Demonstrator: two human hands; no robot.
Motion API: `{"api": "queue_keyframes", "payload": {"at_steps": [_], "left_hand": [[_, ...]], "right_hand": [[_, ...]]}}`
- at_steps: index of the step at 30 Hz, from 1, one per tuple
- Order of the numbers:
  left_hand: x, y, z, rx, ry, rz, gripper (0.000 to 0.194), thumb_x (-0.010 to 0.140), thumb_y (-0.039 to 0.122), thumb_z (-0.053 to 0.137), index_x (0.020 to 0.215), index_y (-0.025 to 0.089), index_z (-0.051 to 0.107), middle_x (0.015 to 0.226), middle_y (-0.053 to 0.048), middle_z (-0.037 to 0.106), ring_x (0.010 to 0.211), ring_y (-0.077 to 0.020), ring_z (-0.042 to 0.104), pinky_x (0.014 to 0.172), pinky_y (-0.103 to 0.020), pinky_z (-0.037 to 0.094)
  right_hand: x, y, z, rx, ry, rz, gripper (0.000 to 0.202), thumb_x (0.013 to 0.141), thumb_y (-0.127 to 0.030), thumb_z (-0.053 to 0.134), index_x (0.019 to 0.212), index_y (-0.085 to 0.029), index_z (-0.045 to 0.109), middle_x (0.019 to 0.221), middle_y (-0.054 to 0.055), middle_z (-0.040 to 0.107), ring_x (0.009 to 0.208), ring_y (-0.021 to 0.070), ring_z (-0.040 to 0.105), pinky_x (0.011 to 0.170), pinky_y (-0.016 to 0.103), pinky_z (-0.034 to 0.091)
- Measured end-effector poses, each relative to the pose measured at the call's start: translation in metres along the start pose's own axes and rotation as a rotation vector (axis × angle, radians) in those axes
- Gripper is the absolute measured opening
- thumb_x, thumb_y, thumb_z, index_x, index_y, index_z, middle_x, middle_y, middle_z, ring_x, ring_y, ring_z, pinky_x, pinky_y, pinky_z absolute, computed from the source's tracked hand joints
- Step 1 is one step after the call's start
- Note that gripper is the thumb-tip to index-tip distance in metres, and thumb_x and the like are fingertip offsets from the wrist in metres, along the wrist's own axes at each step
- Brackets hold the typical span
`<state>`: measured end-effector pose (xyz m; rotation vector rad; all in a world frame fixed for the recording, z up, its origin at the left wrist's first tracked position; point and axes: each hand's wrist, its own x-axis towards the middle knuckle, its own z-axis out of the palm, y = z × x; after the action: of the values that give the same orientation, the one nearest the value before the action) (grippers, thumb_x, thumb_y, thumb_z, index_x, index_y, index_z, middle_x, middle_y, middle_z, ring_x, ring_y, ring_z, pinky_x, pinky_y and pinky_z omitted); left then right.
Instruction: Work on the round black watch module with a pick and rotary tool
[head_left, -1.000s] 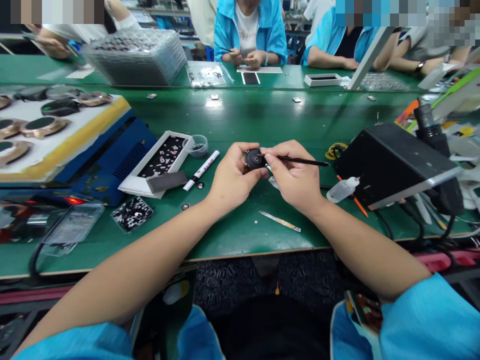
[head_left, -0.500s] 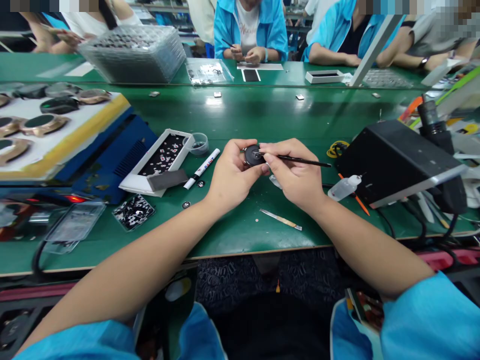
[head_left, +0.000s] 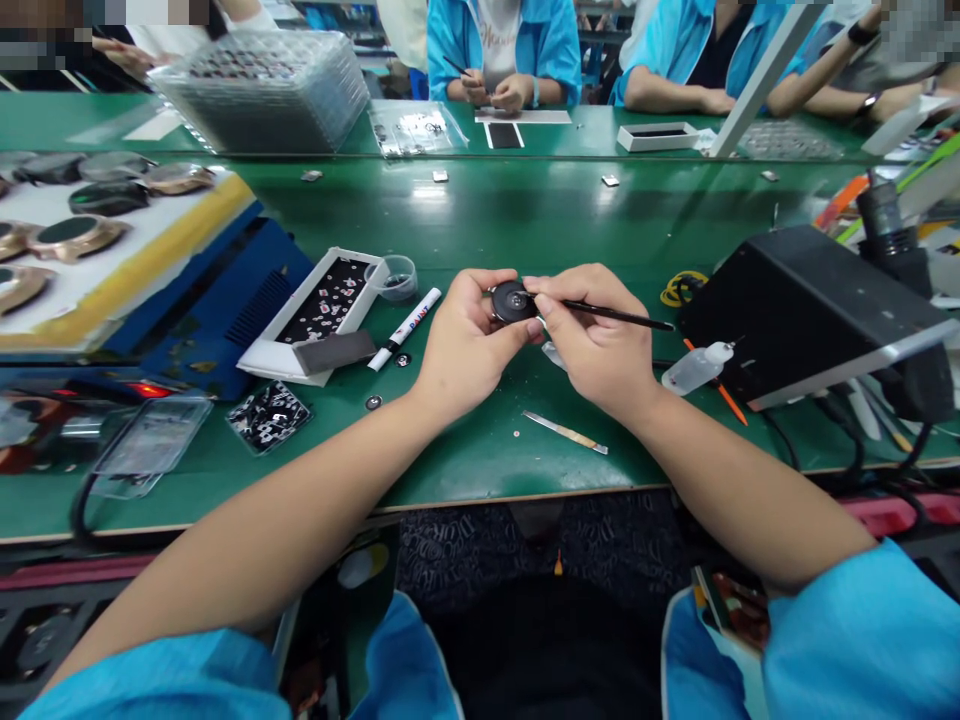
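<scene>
Between the fingers of my left hand (head_left: 469,335) is a round black watch case back (head_left: 513,301), its face turned up toward me with a small bright part at its centre. My right hand (head_left: 604,335) pinches slim black tweezers (head_left: 622,315) like a pen. The tip reaches the middle of the disc, and my right fingertips are close to its edge. Just under my right hand lies a small clear plastic piece (head_left: 553,354), partly hidden. A thin metal blade with a tan grip (head_left: 566,432) lies on the green table below my hands.
To the left are a white box of small parts (head_left: 328,305), a paint marker (head_left: 405,328), a clear tray of parts (head_left: 268,418) and a blue machine bearing watch cases (head_left: 225,290). A dropper bottle (head_left: 697,367) and black box (head_left: 810,310) stand right. Co-workers sit opposite.
The black disc is tilted slightly more toward me, and the tweezers' tip has shifted a little on it. The whole view has moved slightly; both hands keep their holds.
</scene>
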<state>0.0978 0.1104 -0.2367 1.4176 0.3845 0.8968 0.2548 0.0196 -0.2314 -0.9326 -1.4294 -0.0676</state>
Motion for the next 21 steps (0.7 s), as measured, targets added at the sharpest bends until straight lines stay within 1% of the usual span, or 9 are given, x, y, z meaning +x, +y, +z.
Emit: {"api": "queue_keyframes", "payload": {"at_steps": [3,5,8,10,12,15,17,19,21], "left_hand": [[-0.0006,0.0005,0.0008,-0.017,0.016,-0.005,0.077,0.075,0.037,0.112,0.128,0.025,0.056,0.107,0.000,0.084,0.089,-0.0154,0.082,0.087,-0.031,0.071],[-0.0009,0.0007,0.0012,-0.022,0.026,0.001,0.078,0.073,0.035,0.112,0.126,0.025,0.056,0.109,0.000,0.085,0.090,-0.0153,0.082,0.086,-0.030,0.071],[-0.0005,0.0001,0.0010,-0.019,0.020,0.015,0.075,0.075,0.032,0.110,0.127,0.025,0.056,0.111,0.000,0.085,0.092,-0.0149,0.083,0.088,-0.030,0.072],[0.0001,-0.0005,0.0008,-0.019,0.012,0.017,0.076,0.076,0.034,0.110,0.127,0.024,0.056,0.108,0.000,0.083,0.090,-0.0146,0.082,0.086,-0.030,0.072],[0.0006,-0.0004,0.0008,-0.024,0.016,0.015,0.079,0.073,0.037,0.114,0.126,0.024,0.056,0.108,0.000,0.083,0.089,-0.0148,0.082,0.084,-0.029,0.072],[0.0001,0.0010,0.0016,-0.022,0.029,0.005,0.083,0.071,0.041,0.117,0.125,0.025,0.056,0.113,-0.001,0.083,0.093,-0.0155,0.083,0.087,-0.030,0.072],[-0.0006,0.0018,0.0022,-0.014,0.024,-0.003,0.084,0.072,0.044,0.117,0.126,0.025,0.056,0.110,0.000,0.083,0.092,-0.0154,0.083,0.088,-0.031,0.073],[-0.0009,0.0023,0.0026,-0.024,0.020,-0.005,0.085,0.071,0.045,0.117,0.127,0.025,0.056,0.107,0.000,0.082,0.089,-0.0149,0.082,0.087,-0.031,0.073],[-0.0006,0.0025,0.0027,-0.038,0.027,0.000,0.086,0.070,0.044,0.118,0.126,0.024,0.056,0.111,0.000,0.082,0.091,-0.0147,0.083,0.088,-0.030,0.073]], "right_hand": [[0.0010,-0.0001,-0.0008,0.008,-0.014,0.009,0.010,0.112,-0.022,0.078,0.110,-0.028,0.085,0.111,0.002,0.092,0.106,0.0196,0.090,0.097,0.041,0.076],[0.0015,-0.0002,-0.0008,0.039,-0.028,0.006,0.011,0.111,-0.020,0.080,0.110,-0.029,0.086,0.111,0.001,0.092,0.107,0.0190,0.090,0.099,0.040,0.075],[0.0016,0.0003,-0.0002,0.036,-0.003,-0.002,0.014,0.110,-0.016,0.080,0.111,-0.028,0.087,0.110,0.001,0.091,0.105,0.0172,0.088,0.097,0.037,0.074],[0.0013,0.0009,0.0001,0.032,0.011,-0.005,0.015,0.110,-0.015,0.079,0.111,-0.028,0.087,0.109,0.001,0.091,0.103,0.0168,0.088,0.096,0.036,0.073],[0.0009,0.0011,0.0002,0.048,-0.003,0.005,0.014,0.110,-0.016,0.080,0.110,-0.028,0.087,0.110,0.001,0.091,0.104,0.0173,0.089,0.097,0.037,0.074],[0.0006,0.0007,0.0001,0.040,-0.022,0.021,0.011,0.111,-0.020,0.080,0.109,-0.028,0.086,0.111,0.001,0.092,0.105,0.0189,0.090,0.098,0.040,0.075],[0.0005,0.0004,-0.0001,0.013,-0.012,0.018,0.010,0.112,-0.021,0.079,0.110,-0.029,0.086,0.110,0.002,0.091,0.104,0.0193,0.089,0.096,0.040,0.075],[0.0006,0.0005,-0.0003,0.022,-0.006,0.012,0.012,0.112,-0.019,0.079,0.111,-0.029,0.086,0.110,0.002,0.091,0.104,0.0188,0.089,0.096,0.039,0.075],[0.0008,0.0010,-0.0005,0.066,-0.017,0.010,0.015,0.110,-0.016,0.080,0.111,-0.029,0.086,0.112,0.001,0.091,0.108,0.0184,0.090,0.100,0.039,0.075]]}}
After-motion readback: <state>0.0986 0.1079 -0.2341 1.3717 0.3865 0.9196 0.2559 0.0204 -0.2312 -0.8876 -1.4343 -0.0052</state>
